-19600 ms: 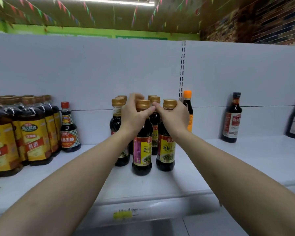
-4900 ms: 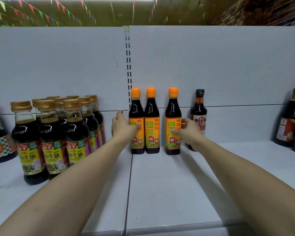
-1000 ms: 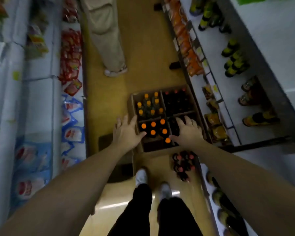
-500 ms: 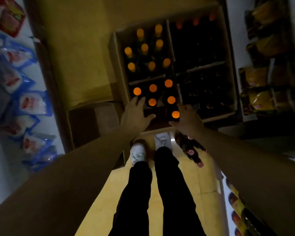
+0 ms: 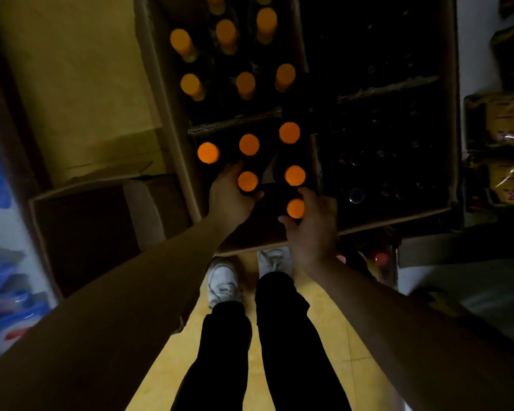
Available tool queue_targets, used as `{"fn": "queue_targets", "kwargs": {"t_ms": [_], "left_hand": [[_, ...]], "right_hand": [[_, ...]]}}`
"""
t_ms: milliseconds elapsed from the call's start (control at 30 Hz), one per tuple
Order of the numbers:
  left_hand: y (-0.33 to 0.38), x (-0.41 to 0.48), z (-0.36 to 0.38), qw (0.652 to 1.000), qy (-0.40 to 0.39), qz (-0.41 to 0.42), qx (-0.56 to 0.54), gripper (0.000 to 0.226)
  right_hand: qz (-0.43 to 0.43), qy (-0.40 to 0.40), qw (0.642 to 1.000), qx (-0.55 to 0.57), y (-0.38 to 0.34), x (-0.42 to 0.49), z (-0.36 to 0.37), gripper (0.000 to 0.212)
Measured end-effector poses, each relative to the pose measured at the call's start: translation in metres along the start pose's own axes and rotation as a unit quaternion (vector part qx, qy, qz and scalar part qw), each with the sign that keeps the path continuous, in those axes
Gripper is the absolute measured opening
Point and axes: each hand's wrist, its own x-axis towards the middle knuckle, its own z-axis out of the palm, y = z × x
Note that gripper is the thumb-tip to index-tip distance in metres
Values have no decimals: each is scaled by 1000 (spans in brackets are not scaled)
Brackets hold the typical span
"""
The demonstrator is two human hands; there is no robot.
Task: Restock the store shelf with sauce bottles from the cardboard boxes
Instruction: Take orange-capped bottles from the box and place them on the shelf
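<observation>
Now: two gripped, many left to shelve

Box (image 5: 174,120), near-left cell: six orange caps (image 5: 249,144). My left hand (image 5: 230,200) curls round one bottle (image 5: 247,181); my right hand (image 5: 312,232) wraps the frontmost bottle (image 5: 295,208). Far-left cell holds more. Most restocking remains, I judge. Shelf unseen.

Your one head camera looks almost straight down, close above the cardboard box (image 5: 172,120), standing at its near edge.
</observation>
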Motion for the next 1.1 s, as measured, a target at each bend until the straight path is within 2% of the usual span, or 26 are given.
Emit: {"fn": "queue_targets", "kwargs": {"t_ms": [100, 200, 300, 400, 467, 567, 633, 733, 867, 1000, 1033, 1100], "left_hand": [[-5, 5, 6, 1000, 18, -5, 0, 78], [-8, 5, 9, 1000, 21, 9, -14, 82], [-7, 6, 13, 999, 29, 22, -7, 82], [-5, 5, 13, 999, 35, 13, 3, 81], [-4, 4, 11, 1000, 29, 10, 6, 73], [-2, 3, 10, 999, 36, 7, 0, 59], [0, 2, 11, 999, 37, 4, 1, 57], [0, -2, 14, 999, 37, 3, 4, 62], [-4, -8, 10, 1000, 21, 21, 0, 71], [-3, -12, -3, 1000, 11, -12, -5, 70], [-1, -16, -7, 999, 11, -24, -21, 66], [9, -29, -17, 998, 1, -39, -56, 43]], "right_hand": [[-8, 72, 997, 34, 13, -1, 19, 70], [-51, 102, 993, 33, 17, -1, 27, 64], [-96, 50, 994, 16, 20, 5, 34, 56], [-69, -24, 996, -45, 17, 19, 40, 48], [-70, -37, 993, -82, 13, 22, 42, 52], [-145, -40, 985, -89, 12, 23, 43, 54], [-171, -45, 979, -99, 13, 25, 47, 51], [-156, -33, 981, -111, 9, 30, 54, 42], [-167, -7, 985, -41, 14, 28, 51, 33], [-120, 49, 990, 58, 13, 15, 38, 30], [-124, 66, 988, 70, 9, 9, 35, 29], [-129, 96, 983, 92, -2, -3, 25, 28]]}}
